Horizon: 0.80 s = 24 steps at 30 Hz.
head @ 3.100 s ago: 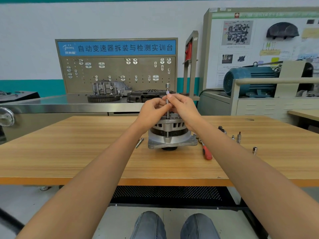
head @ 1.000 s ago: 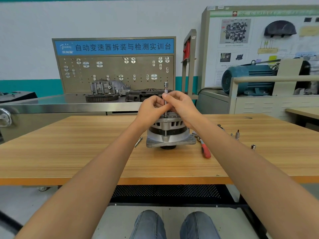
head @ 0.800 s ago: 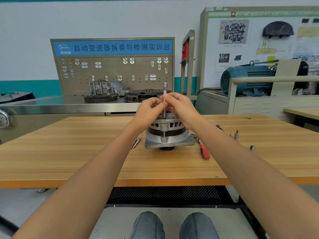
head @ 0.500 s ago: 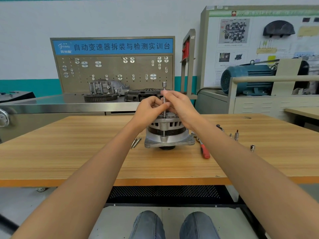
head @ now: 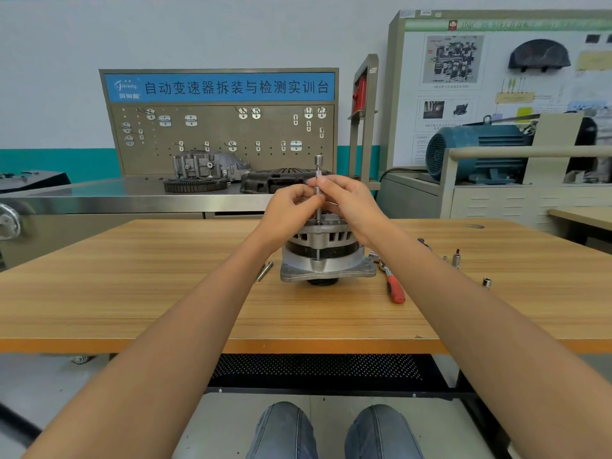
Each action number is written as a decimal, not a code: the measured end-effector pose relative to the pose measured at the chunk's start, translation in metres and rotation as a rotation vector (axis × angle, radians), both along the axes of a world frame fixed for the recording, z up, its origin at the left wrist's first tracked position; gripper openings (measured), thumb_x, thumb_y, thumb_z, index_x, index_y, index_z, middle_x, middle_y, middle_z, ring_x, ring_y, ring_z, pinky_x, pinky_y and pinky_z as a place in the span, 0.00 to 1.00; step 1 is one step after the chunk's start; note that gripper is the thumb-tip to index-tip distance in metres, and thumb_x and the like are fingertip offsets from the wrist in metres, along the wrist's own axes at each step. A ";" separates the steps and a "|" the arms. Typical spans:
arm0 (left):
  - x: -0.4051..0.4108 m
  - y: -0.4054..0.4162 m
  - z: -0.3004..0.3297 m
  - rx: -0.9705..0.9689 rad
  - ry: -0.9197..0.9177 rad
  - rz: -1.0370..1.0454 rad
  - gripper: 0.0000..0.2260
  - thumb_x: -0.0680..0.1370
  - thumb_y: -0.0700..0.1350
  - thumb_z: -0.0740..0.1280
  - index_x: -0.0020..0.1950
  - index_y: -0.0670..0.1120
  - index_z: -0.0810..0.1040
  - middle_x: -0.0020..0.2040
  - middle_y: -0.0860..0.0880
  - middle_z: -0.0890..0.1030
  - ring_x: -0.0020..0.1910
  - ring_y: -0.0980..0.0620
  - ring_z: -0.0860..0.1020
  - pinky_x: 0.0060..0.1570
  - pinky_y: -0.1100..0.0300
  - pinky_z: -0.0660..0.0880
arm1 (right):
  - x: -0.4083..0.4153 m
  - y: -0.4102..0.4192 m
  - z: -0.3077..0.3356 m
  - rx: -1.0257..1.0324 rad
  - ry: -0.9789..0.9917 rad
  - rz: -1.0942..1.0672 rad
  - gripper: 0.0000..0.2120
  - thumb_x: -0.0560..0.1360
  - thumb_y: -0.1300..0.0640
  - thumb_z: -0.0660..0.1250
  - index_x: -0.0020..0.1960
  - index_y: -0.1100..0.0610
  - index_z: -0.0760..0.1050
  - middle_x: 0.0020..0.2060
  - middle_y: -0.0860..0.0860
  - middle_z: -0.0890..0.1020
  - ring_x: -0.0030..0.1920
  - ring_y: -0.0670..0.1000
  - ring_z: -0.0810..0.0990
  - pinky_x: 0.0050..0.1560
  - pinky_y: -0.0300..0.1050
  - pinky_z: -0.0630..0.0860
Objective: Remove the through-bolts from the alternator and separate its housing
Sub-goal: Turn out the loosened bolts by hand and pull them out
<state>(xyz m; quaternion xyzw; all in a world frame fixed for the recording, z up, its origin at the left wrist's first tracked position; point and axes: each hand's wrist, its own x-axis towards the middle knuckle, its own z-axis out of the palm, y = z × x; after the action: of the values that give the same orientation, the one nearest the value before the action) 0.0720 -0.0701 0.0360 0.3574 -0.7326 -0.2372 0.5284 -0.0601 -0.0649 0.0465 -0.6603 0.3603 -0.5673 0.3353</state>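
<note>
Left hand (head: 291,207) and right hand (head: 347,202) pinching the slim upright extension bar (head: 318,190) on the alternator (head: 326,253), likely heavy and rigid; grip its cast flange

A pale wall with a teal band (head: 56,164) is backing a grey pegboard (head: 218,134), a steel bench (head: 99,202) and a wood-grain counter (head: 132,293).
</note>
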 end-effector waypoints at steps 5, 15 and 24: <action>0.000 -0.001 -0.001 -0.008 0.005 0.005 0.05 0.77 0.45 0.69 0.45 0.44 0.78 0.40 0.49 0.80 0.39 0.55 0.77 0.41 0.64 0.74 | 0.002 -0.001 0.002 0.045 -0.041 -0.014 0.12 0.80 0.53 0.61 0.60 0.54 0.77 0.55 0.54 0.81 0.57 0.51 0.78 0.58 0.44 0.76; -0.001 -0.004 -0.001 -0.012 0.004 0.027 0.05 0.78 0.46 0.68 0.44 0.47 0.78 0.39 0.50 0.79 0.38 0.58 0.76 0.43 0.61 0.75 | 0.000 -0.003 0.000 0.008 -0.033 -0.033 0.03 0.78 0.55 0.64 0.47 0.52 0.77 0.47 0.51 0.81 0.53 0.51 0.79 0.58 0.47 0.76; 0.000 0.000 0.001 0.005 -0.008 0.000 0.04 0.79 0.43 0.67 0.47 0.44 0.80 0.43 0.45 0.82 0.42 0.53 0.78 0.49 0.55 0.76 | 0.001 -0.002 0.001 0.045 -0.045 0.000 0.10 0.81 0.55 0.59 0.55 0.53 0.79 0.51 0.52 0.82 0.52 0.47 0.80 0.47 0.36 0.78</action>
<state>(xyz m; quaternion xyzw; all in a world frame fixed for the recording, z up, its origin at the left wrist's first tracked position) 0.0718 -0.0700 0.0366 0.3594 -0.7342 -0.2376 0.5247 -0.0592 -0.0673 0.0480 -0.6395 0.3654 -0.5739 0.3580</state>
